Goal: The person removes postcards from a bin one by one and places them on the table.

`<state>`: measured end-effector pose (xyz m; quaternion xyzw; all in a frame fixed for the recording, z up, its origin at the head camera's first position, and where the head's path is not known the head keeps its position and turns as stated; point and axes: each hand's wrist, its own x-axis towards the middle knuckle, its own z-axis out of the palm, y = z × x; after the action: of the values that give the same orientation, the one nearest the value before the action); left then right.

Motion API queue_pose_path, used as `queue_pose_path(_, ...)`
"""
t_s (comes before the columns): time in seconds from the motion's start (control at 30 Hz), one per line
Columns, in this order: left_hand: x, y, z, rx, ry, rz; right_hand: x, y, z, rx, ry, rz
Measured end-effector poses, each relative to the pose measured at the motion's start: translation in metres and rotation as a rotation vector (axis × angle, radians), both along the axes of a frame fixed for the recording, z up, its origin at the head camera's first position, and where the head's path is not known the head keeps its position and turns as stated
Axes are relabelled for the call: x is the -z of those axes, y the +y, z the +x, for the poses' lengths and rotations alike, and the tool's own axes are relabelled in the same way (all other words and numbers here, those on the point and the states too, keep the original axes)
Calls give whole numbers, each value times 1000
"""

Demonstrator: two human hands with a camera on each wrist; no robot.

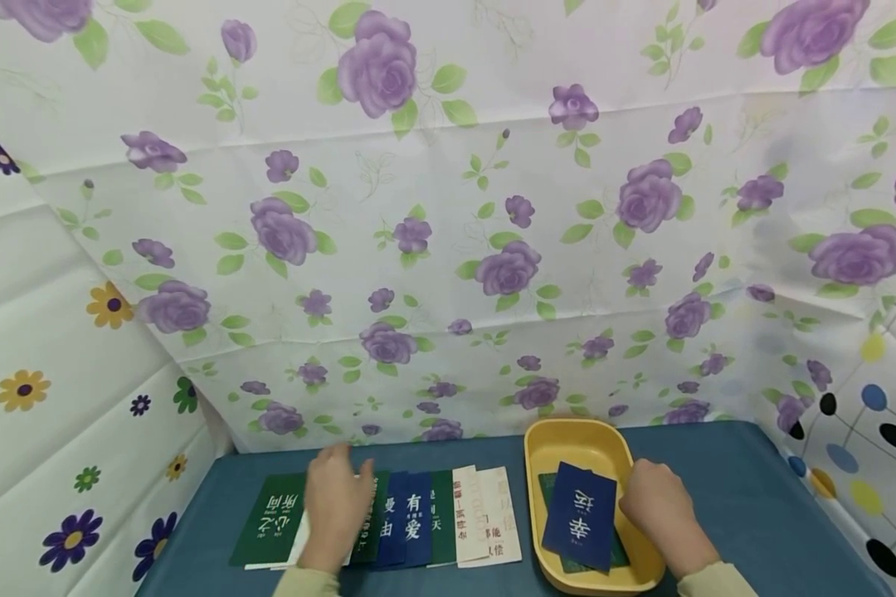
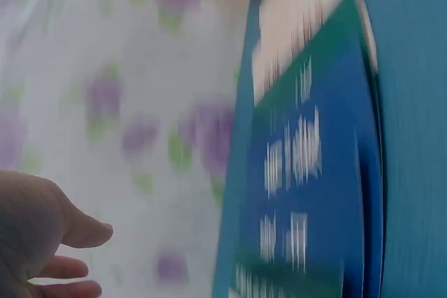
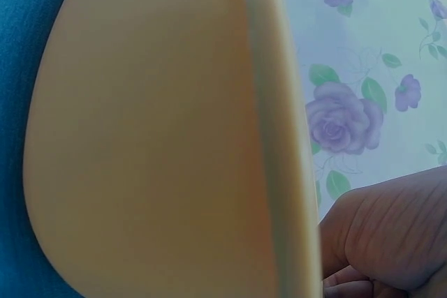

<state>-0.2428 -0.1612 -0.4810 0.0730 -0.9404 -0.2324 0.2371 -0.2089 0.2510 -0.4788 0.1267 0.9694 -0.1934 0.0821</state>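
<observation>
My left hand (image 1: 336, 497) hovers over the left part of a row of overlapping cards, with thumb and fingers loosely extended and nothing held in the left wrist view. Partly behind it lie a green card (image 1: 265, 526) and white card edges. Blue cards (image 1: 416, 531) with white characters come further right, then a green one, then cream cards (image 1: 504, 506). At the side of a yellow plastic basin (image 1: 567, 427), my right hand (image 1: 660, 510) grips the rim with curled fingers. Inside the basin, a blue card (image 1: 581, 514) lies over a green card (image 1: 618, 543).
A dark blue-green cloth (image 1: 762, 497) covers the table. Floral sheeting (image 1: 448, 249) rises behind it, with patterned sheets on the left (image 1: 45, 464) and right (image 1: 866, 431). The basin stands just right of the cream cards.
</observation>
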Motion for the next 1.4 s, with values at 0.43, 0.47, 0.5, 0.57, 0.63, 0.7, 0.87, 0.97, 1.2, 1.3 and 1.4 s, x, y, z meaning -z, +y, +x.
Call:
queue_pose_path(0.43, -5, 149, 27, 351, -61, -2, 2, 0, -1, -3, -8, 3)
queue_pose_path(0.47, -5, 158, 28, 374, -75, -2, 2, 0, 0, -2, -12, 2)
queue_pose_path(0.5, -4, 165, 30, 397, -85, 1, 2, 0, 0, -4, -11, 1)
queue_pose_path(0.57, -3, 179, 33, 443, -97, 1, 3, 0, -1, -3, -10, 1)
queue_pose_path(0.63, -3, 190, 35, 476, -94, -6, 4, 0, -1, -2, -2, 5)
queue_pose_path(0.7, -4, 199, 38, 496, -87, -9, 5, 1, -1, -2, -2, 6)
queue_pose_path(0.87, -5, 219, 42, 520, -109, -45, 5, 2, -2, -4, 1, 3)
queue_pose_path(0.97, -4, 230, 42, 530, -131, -85, 4, 3, -2, -10, 19, -1)
queue_pose_path(1.2, 4, 249, 42, 517, -256, -174, 3, 3, -1, -21, 8, 1)
queue_pose_path(1.3, 6, 256, 41, 493, -315, -183, 4, 3, -1, -16, -4, -4)
queue_pose_path(1.4, 9, 262, 41, 479, -346, -201, 4, 2, -1, -13, -14, -10)
